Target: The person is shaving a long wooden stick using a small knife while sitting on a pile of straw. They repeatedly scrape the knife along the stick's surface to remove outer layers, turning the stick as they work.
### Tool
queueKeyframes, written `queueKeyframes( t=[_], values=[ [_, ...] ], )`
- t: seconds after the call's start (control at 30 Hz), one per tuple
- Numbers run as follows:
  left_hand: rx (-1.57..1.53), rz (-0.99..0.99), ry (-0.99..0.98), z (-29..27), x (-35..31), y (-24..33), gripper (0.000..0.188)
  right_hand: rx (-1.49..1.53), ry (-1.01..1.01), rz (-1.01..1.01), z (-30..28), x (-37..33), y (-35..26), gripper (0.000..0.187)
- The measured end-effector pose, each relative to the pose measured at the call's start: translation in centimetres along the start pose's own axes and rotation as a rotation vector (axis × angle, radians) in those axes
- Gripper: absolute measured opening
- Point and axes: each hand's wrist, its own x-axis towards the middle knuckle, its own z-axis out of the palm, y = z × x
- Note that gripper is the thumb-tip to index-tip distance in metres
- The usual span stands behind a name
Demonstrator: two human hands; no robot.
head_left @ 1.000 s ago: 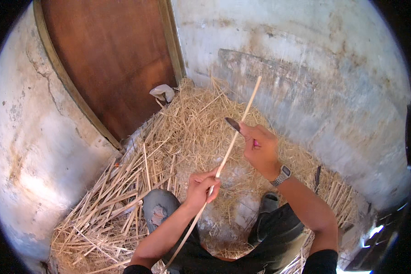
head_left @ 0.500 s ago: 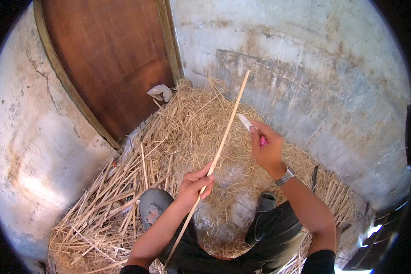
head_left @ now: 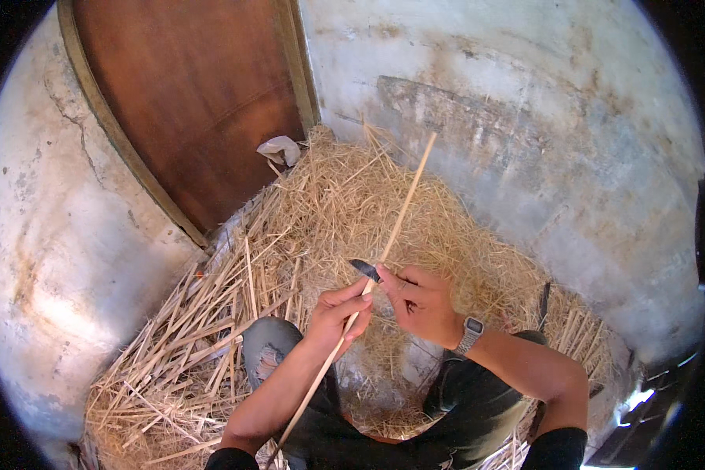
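My left hand [head_left: 337, 315] is closed round a long, thin, pale stick that looks like bamboo [head_left: 410, 194]. The stick slants from between my legs up toward the far wall. Close above it, my right hand [head_left: 424, 304] grips a small knife, its handle hidden in my fingers. The dark blade of the knife [head_left: 364, 270] lies across the stick just beyond my left fingers and points to the left. A grey metal watch [head_left: 470, 335] is on my right wrist.
Straw-like shavings [head_left: 352, 188] heap up against the far wall [head_left: 509, 117]. Many split strips [head_left: 172, 372] lie piled at the left. A brown door [head_left: 188, 102] and a crumpled pale bag [head_left: 280, 149] are at the back. My bent knees [head_left: 268, 345] frame the work.
My right hand has come down and left with the knife, from beside the stick's upper part to just above my left hand. The blade now crosses the stick.
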Motion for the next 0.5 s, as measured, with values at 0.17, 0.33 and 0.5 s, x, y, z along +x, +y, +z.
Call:
queueKeyframes(
  t=[0.17, 0.33, 0.5],
  values=[
    [-0.066, -0.026, 0.048, -0.2, -0.3, 0.2, 0.044, -0.018, 0.063, 0.137, -0.1, 1.6, 2.8, 0.044],
    [0.003, 0.0, -0.061, -0.7, -0.3, 0.1, 0.043, -0.061, 0.023, 0.039, 0.6, 0.2, 0.2, 0.04],
    [-0.071, -0.008, 0.028, -1.2, -0.1, -0.1, 0.043, -0.009, -0.073, 0.061, 0.1, 1.7, 0.0, 0.038]
  ],
)
